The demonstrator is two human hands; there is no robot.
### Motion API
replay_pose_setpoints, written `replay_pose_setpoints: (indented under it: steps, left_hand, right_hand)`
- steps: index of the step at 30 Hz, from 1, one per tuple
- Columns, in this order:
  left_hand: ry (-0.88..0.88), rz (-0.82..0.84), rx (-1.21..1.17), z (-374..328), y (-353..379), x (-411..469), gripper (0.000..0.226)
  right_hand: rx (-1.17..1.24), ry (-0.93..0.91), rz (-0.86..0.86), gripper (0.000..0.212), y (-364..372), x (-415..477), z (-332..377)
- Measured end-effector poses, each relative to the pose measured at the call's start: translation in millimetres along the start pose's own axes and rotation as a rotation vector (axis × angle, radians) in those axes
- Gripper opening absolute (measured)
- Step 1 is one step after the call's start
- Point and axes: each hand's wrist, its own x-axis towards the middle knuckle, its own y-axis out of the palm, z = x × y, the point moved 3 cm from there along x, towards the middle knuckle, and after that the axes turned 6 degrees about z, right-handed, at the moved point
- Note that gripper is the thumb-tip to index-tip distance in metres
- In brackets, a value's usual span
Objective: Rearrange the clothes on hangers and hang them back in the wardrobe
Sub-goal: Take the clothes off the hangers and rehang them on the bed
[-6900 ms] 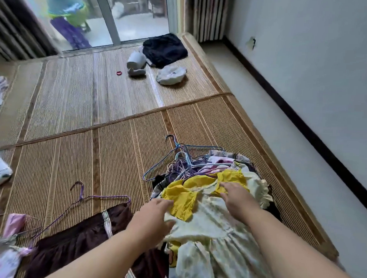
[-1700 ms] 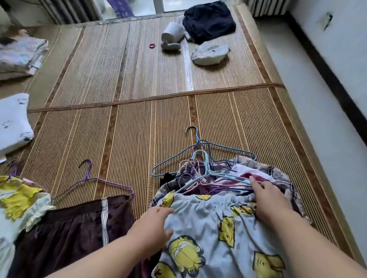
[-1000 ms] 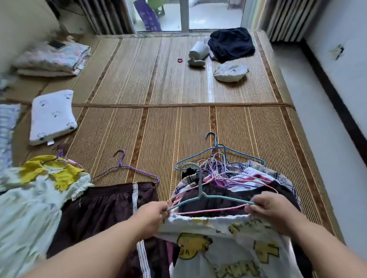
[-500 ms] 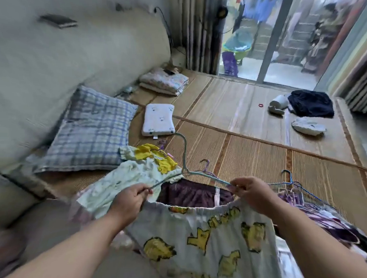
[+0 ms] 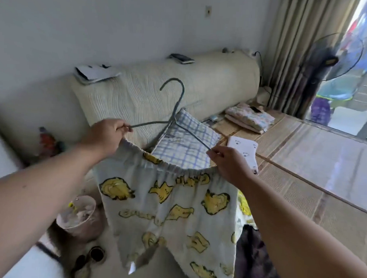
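Observation:
Pale shorts (image 5: 171, 209) printed with yellow cartoon cats hang in the air in front of me from a grey-blue wire hanger (image 5: 175, 109). My left hand (image 5: 104, 136) pinches the hanger's left end together with the elastic waistband. At the hanger's right end, my right hand (image 5: 229, 163) pinches the wire and the waistband. The hook points up and to the left. A dark maroon garment (image 5: 251, 261) shows at the bottom right, behind the shorts.
A cream padded headboard (image 5: 151, 92) runs along the wall, with papers (image 5: 93, 72) and a phone (image 5: 181, 58) on top. A checked pillow (image 5: 186, 147), a small white pillow (image 5: 245, 150) and folded bedding (image 5: 248, 119) lie on the straw mat (image 5: 312, 164). A bowl (image 5: 78, 214) stands lower left.
I have lifted the shorts on their hanger higher and turned left toward the headboard. The pile of hangers and clothes has dropped out of view.

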Motion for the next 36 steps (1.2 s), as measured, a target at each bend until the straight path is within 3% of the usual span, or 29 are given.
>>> replay_pose_setpoints:
  steps: [6, 12, 19, 23, 30, 36]
  left_hand:
    - [0.006, -0.151, 0.103, 25.8, -56.5, 81.7, 0.023]
    - [-0.026, -0.167, 0.162, 78.7, -35.8, 194.9, 0.022]
    - [-0.091, 0.013, 0.123, 143.7, 88.0, 350.2, 0.022]
    - [-0.121, 0.200, 0.123, 167.3, 175.7, 420.8, 0.020]
    - [-0.189, 0.472, 0.193, 217.1, 341.9, 494.2, 0.021]
    - [-0.213, 0.512, 0.258, 233.5, 431.8, 535.4, 0.027]
  right_hand:
    - [0.143, -0.045, -0.057, 0.014, 33.5, 98.2, 46.7]
    - [0.198, -0.056, -0.058, 0.016, 74.8, 224.5, 36.3]
    - [0.178, 0.091, 0.035, 0.015, 112.3, 380.2, -47.9]
    - [0.059, 0.216, 0.130, 0.014, 132.2, 451.2, -117.0]
    - [-0.078, 0.388, 0.263, 0.020, 196.4, 516.6, -246.6]
    - [-0.070, 0.495, 0.311, 0.020, 232.3, 556.6, -318.1]
